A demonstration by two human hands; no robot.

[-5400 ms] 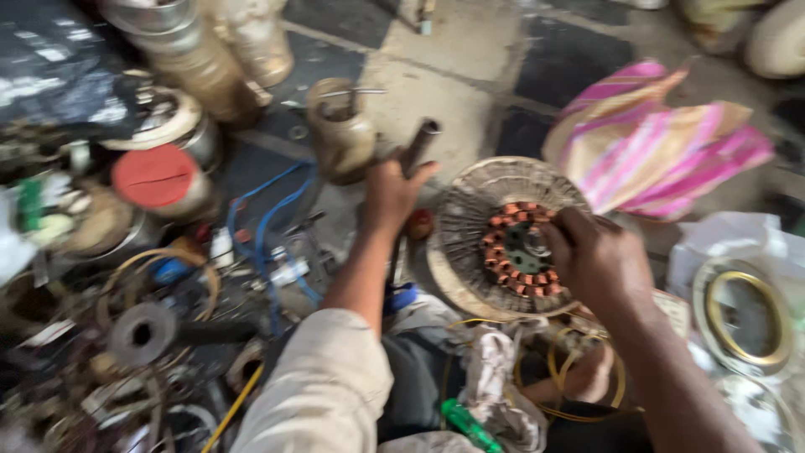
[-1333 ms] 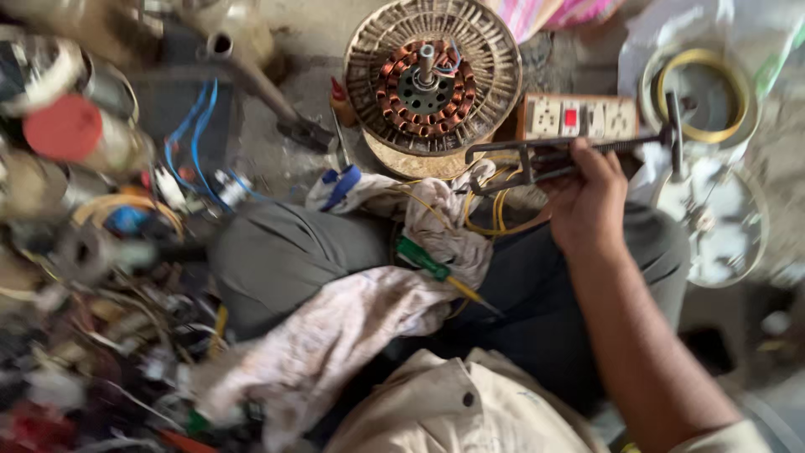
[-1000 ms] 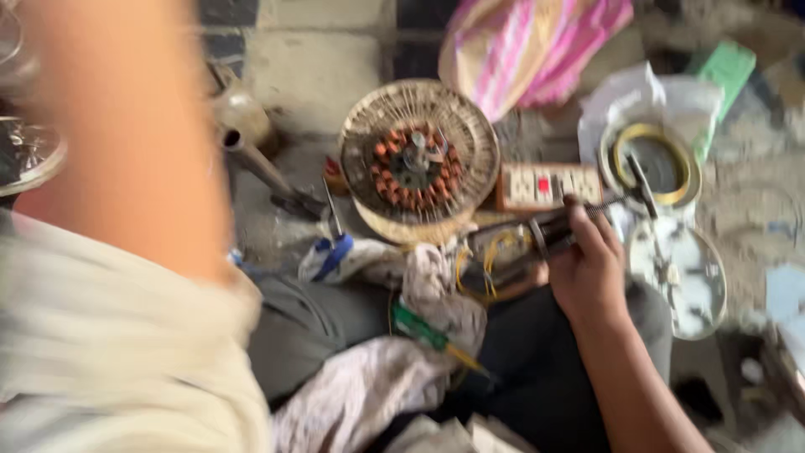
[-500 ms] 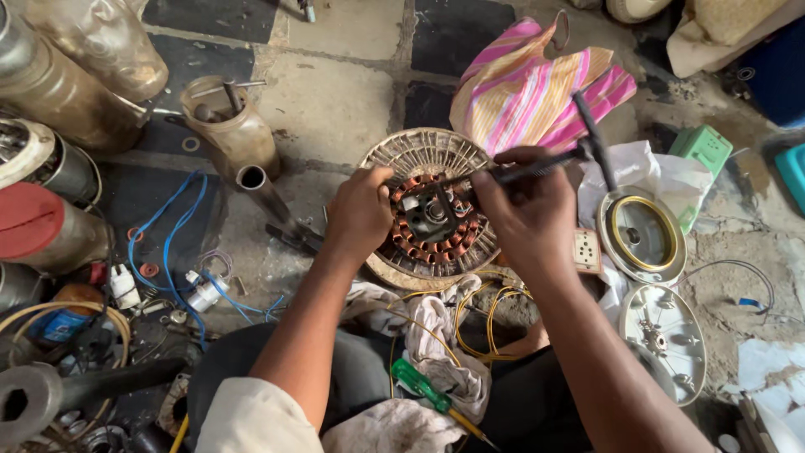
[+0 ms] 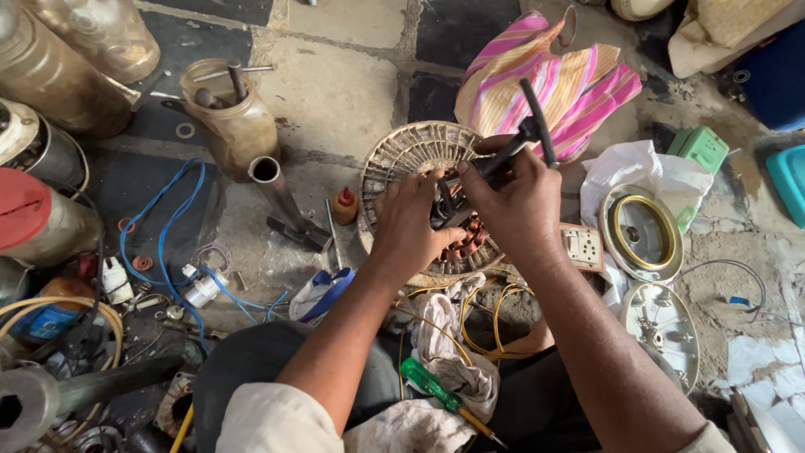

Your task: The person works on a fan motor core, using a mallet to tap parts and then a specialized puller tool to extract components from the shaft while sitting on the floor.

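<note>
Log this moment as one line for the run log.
left hand: on fan motor | right hand: gripping black puller tool | green screwdriver: on lap

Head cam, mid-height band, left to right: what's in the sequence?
Red-capped cylinder → blue wire → steel pipe → small red-capped bottle → left hand → right hand → switch socket plate → gold-rimmed round cover.

Both hands cover the fan motor's (image 5: 419,159) centre; the dark tool's (image 5: 528,138) tip is hidden.
</note>
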